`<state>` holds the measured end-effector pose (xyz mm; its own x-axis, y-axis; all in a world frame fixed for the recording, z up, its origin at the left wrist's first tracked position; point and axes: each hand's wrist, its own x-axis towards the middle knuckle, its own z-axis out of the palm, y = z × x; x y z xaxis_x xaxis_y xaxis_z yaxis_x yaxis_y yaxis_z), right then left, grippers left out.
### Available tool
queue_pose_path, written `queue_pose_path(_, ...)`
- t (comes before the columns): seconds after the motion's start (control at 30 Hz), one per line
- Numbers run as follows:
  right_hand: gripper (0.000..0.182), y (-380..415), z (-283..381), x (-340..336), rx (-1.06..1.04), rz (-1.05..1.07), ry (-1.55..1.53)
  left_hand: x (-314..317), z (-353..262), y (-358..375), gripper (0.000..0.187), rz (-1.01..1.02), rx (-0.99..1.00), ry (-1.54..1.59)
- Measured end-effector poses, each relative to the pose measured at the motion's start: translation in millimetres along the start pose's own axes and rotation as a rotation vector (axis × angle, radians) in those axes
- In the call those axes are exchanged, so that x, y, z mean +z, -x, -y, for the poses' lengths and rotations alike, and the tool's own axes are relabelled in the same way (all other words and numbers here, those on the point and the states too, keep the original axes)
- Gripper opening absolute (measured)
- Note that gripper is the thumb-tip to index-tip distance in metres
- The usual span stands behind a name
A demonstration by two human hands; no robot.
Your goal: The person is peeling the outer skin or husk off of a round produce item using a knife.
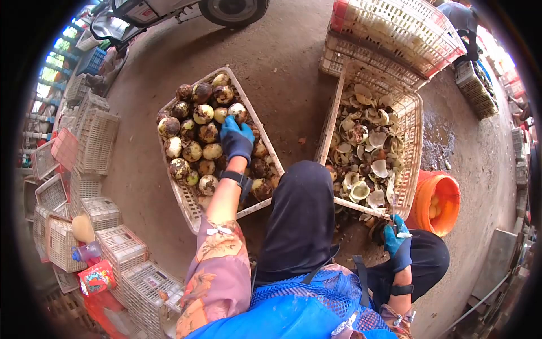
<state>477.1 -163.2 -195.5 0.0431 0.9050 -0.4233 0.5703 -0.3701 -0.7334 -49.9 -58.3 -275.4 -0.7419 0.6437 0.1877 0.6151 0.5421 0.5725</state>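
Note:
My left hand, in a blue glove, reaches into a white plastic crate filled with several round, mottled brown and yellow fruits. Its fingers curl down over fruits near the crate's right side; whether it grips one is hidden. My right hand, also blue-gloved, rests low by my knee at the near corner of a second white crate and holds a thin knife-like tool. That crate holds several cut shells and peelings.
An orange bucket with pale pieces stands right of the shell crate. Empty white crates are stacked at the left and at the top right. A vehicle wheel is at the top. Another person is at the far right.

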Motion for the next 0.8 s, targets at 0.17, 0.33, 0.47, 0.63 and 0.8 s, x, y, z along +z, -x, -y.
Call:
queue_pose_path(0.17,0.038,1.3,10.4,2.6,-0.036,0.061,0.055,26.1,4.1,42.8,0.085,-0.082,0.123,-0.001)
queue_pose_path(0.33,0.041,2.2,24.1,4.6,-0.063,0.065,0.117,-1.7,10.1,38.3,0.068,0.13,0.058,0.05)
queue_pose_path(0.47,0.042,0.3,21.9,5.8,-0.158,0.031,0.158,-21.1,12.1,57.4,0.059,0.258,0.131,0.022)
queue_pose_path(0.63,0.041,-0.3,24.1,4.1,-0.187,0.043,0.185,9.6,22.5,53.7,0.066,0.598,0.192,-0.002)
queue_pose_path(0.8,0.039,2.3,33.5,4.3,-0.216,0.039,0.187,8.5,32.1,53.3,0.057,0.778,0.124,0.316)
